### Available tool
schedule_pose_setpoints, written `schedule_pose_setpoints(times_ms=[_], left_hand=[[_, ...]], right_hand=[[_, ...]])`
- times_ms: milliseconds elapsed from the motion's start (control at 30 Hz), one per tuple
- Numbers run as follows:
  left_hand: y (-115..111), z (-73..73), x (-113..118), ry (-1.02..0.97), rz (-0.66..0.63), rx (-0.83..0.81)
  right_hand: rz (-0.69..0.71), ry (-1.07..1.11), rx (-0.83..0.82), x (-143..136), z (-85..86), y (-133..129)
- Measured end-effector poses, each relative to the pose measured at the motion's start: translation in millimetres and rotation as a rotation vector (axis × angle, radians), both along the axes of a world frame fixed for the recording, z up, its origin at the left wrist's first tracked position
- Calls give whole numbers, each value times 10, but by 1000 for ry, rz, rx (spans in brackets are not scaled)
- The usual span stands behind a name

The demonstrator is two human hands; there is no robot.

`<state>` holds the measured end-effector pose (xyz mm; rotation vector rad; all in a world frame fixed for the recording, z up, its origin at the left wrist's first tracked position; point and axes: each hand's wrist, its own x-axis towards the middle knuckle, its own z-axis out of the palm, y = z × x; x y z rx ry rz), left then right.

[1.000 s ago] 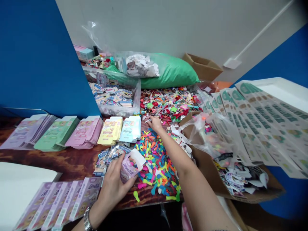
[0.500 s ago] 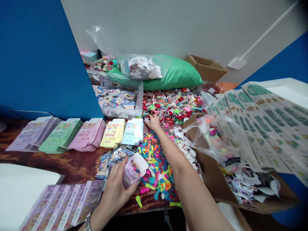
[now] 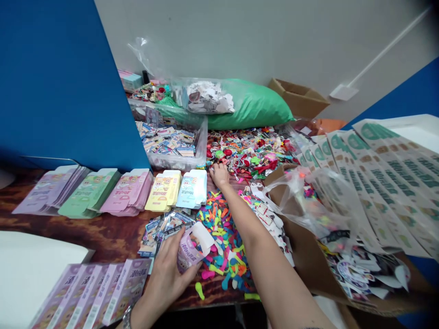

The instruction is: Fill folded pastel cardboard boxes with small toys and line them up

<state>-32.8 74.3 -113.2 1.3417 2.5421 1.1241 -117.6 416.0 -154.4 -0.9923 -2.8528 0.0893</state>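
Note:
My left hand [image 3: 169, 267] is wrapped round a small purple printed box [image 3: 189, 250], whose white top flap stands open. Under and behind that hand lie several blue foil packets [image 3: 171, 225]. My right hand [image 3: 219, 174] reaches forward to the near edge of a heap of colourful small trinkets [image 3: 250, 151]. Its fingers are bent down at the heap, and whatever they pinch is hidden. Below my right forearm spreads a pile of bright uninflated balloons [image 3: 222, 237]. White cards [image 3: 269, 214] lie to the right of the forearm.
Flat purple, green, pink, yellow and blue cartons [image 3: 132, 192] line the table's left side. Filled purple boxes [image 3: 99, 292] stand front left. A clear bin [image 3: 202, 146] holds small packets. A cardboard box [image 3: 302, 246] with plastic bags and stickers borders the right, beside hanging printed sheets [image 3: 373, 183].
The view has shifted slightly, moving the scene a little to the right. My right hand stays at the trinket heap with its fingers drawn in slightly. My left hand still holds the purple box.

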Motion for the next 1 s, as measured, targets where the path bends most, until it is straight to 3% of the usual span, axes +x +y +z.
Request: schedule_pose_setpoints(times_ms=[300, 567, 767, 1000], left_hand=[[0, 16, 8, -14, 17, 20], [-29, 11, 8, -30, 34, 13], [5, 18, 5, -51, 25, 29], [21, -8, -17, -88, 50, 56]], right_hand=[[104, -45, -1, -37, -6, 65], [50, 87, -164, 16, 4, 48], [-59, 369, -493, 5, 77, 39], [-297, 830, -1133, 271, 546, 29]])
